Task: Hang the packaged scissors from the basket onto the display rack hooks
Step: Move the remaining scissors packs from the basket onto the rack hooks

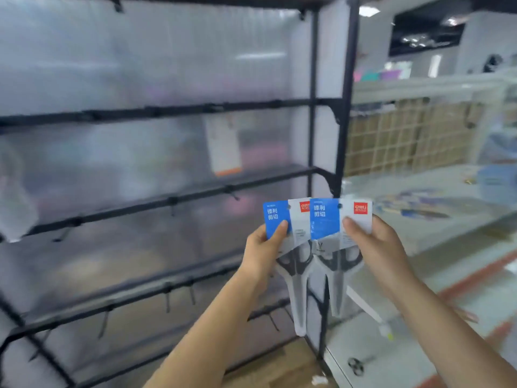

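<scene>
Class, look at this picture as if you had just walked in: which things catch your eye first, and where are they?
Two packs of grey-handled scissors on blue and white cards stand out at centre: the left hand grips one pack, the right hand the other. Behind them rises a black metal display rack, with one white, orange-edged package hanging from its upper bar.

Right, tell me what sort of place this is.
Probably a shop or stockroom being stocked: a black display rack with peg hooks, carded retail scissors in both hands, and a white shelf unit alongside.
</scene>
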A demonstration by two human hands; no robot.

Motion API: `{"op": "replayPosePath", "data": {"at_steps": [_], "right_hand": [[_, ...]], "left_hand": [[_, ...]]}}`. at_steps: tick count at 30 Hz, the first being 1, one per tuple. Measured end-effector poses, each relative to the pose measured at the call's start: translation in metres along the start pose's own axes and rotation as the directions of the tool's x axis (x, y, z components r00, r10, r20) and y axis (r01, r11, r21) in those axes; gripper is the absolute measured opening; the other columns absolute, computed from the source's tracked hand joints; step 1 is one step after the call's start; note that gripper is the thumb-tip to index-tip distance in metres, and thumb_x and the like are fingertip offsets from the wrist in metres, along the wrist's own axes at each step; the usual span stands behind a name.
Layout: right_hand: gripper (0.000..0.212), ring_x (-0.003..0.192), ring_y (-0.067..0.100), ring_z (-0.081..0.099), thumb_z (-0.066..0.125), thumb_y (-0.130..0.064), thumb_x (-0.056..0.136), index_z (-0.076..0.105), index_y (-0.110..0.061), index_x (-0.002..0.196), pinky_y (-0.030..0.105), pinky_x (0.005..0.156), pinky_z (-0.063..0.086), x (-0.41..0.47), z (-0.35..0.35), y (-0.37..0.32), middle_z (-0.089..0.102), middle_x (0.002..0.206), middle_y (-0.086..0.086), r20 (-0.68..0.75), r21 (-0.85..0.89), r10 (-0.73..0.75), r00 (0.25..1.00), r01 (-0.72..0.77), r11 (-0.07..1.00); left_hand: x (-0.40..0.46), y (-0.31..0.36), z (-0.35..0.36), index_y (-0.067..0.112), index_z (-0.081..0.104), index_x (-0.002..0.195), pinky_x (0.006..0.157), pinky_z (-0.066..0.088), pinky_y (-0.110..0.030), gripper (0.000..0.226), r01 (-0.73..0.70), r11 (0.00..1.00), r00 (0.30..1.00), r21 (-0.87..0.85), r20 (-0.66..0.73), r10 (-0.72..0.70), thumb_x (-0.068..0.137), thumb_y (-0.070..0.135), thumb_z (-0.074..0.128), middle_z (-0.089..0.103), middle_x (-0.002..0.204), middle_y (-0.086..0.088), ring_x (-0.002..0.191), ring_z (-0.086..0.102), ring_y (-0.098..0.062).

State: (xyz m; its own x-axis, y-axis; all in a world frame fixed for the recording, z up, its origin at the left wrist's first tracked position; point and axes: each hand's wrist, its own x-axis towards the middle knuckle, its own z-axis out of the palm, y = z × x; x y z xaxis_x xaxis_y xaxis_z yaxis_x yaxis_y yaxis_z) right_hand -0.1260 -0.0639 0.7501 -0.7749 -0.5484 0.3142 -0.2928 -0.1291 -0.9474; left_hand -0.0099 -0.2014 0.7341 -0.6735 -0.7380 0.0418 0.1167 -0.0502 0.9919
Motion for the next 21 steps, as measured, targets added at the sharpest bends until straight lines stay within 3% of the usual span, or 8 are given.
{"op": "replayPosePath", "data": {"at_steps": [4,12,18,21], "right_hand": [[0.011,0.094,0.016,0.066,0.056,-0.02,0.093,0.066,-0.019,0.099,0.032,0.085,0.049,0.005,0.057,-0.039,0.071,0.097,-0.002,0.093,0.109,-0.017,0.995,0.007,0.994],[0.012,0.085,0.004,0.062,0.054,-0.018,0.094,0.062,-0.016,0.103,0.014,0.061,0.045,0.01,0.176,-0.094,0.068,0.095,-0.006,0.324,0.214,-0.084,0.942,0.013,0.977],[0.008,0.083,0.004,0.062,0.055,-0.019,0.094,0.06,-0.017,0.101,0.016,0.063,0.047,0.017,0.259,-0.132,0.067,0.092,-0.007,0.405,0.24,-0.147,0.902,0.051,0.97],[0.011,0.083,0.003,0.062,0.056,-0.021,0.094,0.059,-0.018,0.104,0.014,0.061,0.049,0.021,0.293,-0.145,0.067,0.094,-0.006,0.402,0.249,-0.171,0.899,0.072,0.966]], "left_hand": [[-0.017,0.047,-0.062,0.019,0.07,0.095,0.088,0.051,-0.041,0.018,-0.054,0.998,0.981,-0.036,-0.19,0.046,0.092,0.032,0.058,0.072,0.1,-0.006,0.088,0.065,-0.023],[-0.037,0.108,-0.17,0.019,0.069,0.09,0.096,0.048,-0.051,0.014,-0.157,0.986,0.882,-0.063,-0.459,0.111,0.089,0.031,0.062,0.071,0.099,-0.009,0.101,0.064,-0.035],[-0.041,0.145,-0.233,0.018,0.067,0.088,0.086,0.054,-0.043,0.012,-0.296,0.955,0.811,0.004,-0.528,0.253,0.093,0.023,0.057,0.072,0.091,-0.009,0.083,0.068,-0.025],[-0.038,0.16,-0.261,0.017,0.066,0.09,0.086,0.054,-0.046,0.012,-0.329,0.942,0.786,0.059,-0.536,0.308,0.094,0.023,0.056,0.071,0.095,-0.012,0.089,0.068,-0.03]]}}
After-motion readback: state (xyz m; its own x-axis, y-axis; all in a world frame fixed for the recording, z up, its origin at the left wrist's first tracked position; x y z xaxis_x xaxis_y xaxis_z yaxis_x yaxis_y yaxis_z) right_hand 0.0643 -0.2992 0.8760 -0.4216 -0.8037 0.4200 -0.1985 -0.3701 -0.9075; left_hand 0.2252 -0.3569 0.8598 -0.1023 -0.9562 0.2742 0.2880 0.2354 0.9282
